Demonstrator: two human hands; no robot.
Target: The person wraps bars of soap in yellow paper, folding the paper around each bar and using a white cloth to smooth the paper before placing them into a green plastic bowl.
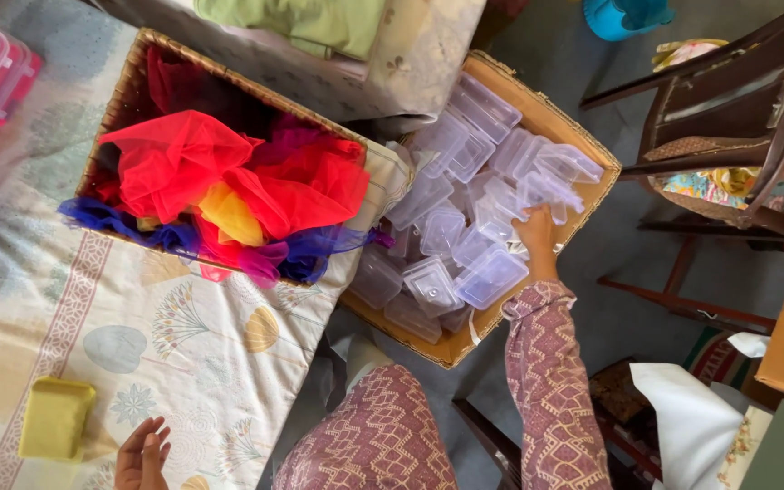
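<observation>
Surface: we look down on a bed (pixel 183 345) under a pale leaf-patterned sheet; grey floor and wooden chairs (pixel 728 118) to our right.
Basket (pixel 129 82): on the bed, heaped with bright net fabric (pixel 229 181).
Box (pixel 583 136): cardboard, full of clear plastic containers (pixel 465 218).
Right hand (pixel 535 229): pinching one clear container.
Left hand (pixel 142 454): fingers spread, near a yellow pad (pixel 54 417).
</observation>
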